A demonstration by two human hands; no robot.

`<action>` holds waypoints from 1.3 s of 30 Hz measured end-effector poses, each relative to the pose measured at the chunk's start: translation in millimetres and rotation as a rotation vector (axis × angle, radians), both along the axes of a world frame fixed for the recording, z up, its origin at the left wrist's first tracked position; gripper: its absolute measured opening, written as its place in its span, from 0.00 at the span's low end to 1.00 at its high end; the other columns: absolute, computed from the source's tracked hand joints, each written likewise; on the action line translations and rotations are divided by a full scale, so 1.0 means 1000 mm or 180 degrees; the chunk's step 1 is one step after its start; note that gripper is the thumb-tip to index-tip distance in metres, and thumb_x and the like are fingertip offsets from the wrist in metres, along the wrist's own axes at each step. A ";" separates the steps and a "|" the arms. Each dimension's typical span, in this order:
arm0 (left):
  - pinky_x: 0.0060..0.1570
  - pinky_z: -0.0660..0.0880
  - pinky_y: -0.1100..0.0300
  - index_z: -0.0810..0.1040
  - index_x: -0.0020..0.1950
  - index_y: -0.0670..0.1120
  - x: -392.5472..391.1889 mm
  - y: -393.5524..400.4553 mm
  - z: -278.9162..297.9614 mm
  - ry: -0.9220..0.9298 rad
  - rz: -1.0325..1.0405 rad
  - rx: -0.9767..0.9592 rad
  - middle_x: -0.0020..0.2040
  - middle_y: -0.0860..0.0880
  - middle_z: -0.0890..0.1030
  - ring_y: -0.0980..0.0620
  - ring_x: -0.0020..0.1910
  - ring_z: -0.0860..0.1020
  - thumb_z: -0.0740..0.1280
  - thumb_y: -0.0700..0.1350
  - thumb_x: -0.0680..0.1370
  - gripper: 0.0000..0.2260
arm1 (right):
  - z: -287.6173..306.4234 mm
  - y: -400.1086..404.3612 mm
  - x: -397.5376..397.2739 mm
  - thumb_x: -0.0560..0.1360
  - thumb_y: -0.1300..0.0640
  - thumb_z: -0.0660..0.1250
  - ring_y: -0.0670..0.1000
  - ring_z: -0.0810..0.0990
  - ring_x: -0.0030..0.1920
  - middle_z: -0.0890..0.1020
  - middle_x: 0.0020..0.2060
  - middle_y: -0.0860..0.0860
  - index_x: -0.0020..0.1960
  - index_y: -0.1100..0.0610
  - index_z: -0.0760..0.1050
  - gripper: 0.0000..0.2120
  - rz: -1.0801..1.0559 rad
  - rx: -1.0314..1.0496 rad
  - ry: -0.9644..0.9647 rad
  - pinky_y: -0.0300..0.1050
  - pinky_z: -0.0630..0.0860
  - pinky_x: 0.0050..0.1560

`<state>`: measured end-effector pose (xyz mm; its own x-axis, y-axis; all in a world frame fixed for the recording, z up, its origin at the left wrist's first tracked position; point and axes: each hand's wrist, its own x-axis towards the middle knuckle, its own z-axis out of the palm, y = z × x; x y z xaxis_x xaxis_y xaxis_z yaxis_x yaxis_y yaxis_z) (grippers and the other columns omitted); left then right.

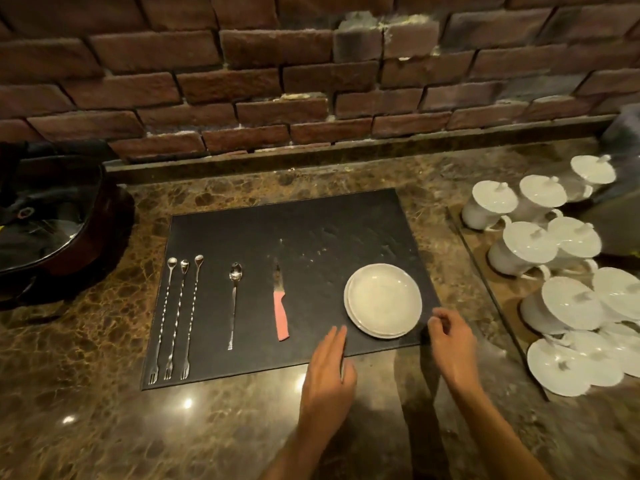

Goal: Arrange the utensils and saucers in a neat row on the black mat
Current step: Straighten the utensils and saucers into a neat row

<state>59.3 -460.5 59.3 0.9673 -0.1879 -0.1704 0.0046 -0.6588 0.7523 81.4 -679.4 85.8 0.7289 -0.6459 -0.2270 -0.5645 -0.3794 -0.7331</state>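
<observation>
A black mat (311, 230) lies on the marble counter. Along its left side three long twisted bar spoons (175, 317) lie side by side, bowls away from me, fork ends near the mat's front edge. To their right lie a shorter spoon (234, 303) and a pink-handled knife (280, 303). A small stack of white saucers (383, 300) sits near the mat's front right corner. My left hand (327, 375) hovers flat over the mat's front edge, just left of the saucers, holding nothing. My right hand (450, 344) is by the front right corner, fingers curled and apart, empty.
A wooden tray (485, 268) at the right carries several white lidded cups (519, 251) and loose lids. A dark bowl-like container (52, 216) stands at the left. A brick wall (277, 81) runs behind the counter. Bare marble (138, 427) lies in front of the mat.
</observation>
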 end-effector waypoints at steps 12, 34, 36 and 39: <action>0.73 0.71 0.53 0.74 0.74 0.52 0.070 -0.072 0.027 0.0966 0.1333 -0.1212 0.72 0.51 0.77 0.52 0.70 0.74 0.59 0.38 0.86 0.19 | 0.002 -0.027 0.048 0.79 0.69 0.59 0.46 0.75 0.52 0.78 0.52 0.48 0.66 0.60 0.76 0.17 0.1248 0.0431 -0.0115 0.16 0.65 0.47; 0.60 0.81 0.36 0.84 0.57 0.54 0.123 -0.035 0.016 0.0781 0.2140 -0.1562 0.53 0.51 0.87 0.47 0.57 0.83 0.59 0.34 0.82 0.19 | -0.010 0.015 0.112 0.79 0.66 0.61 0.56 0.78 0.59 0.81 0.58 0.56 0.68 0.57 0.74 0.19 0.1319 0.0778 0.0041 0.49 0.73 0.61; 0.60 0.81 0.37 0.84 0.56 0.56 0.125 -0.032 0.013 0.0780 0.2217 -0.1591 0.53 0.51 0.87 0.46 0.57 0.84 0.60 0.34 0.82 0.20 | -0.011 0.021 0.117 0.79 0.66 0.61 0.55 0.78 0.58 0.81 0.58 0.56 0.68 0.57 0.74 0.18 0.1302 0.0780 0.0085 0.47 0.72 0.61; 0.61 0.82 0.39 0.84 0.61 0.55 0.125 -0.029 0.009 0.0810 0.2127 -0.1559 0.55 0.53 0.87 0.49 0.58 0.83 0.60 0.36 0.83 0.19 | -0.011 0.024 0.117 0.80 0.64 0.61 0.52 0.76 0.58 0.81 0.60 0.56 0.69 0.58 0.73 0.18 0.1253 0.0740 0.0128 0.52 0.73 0.64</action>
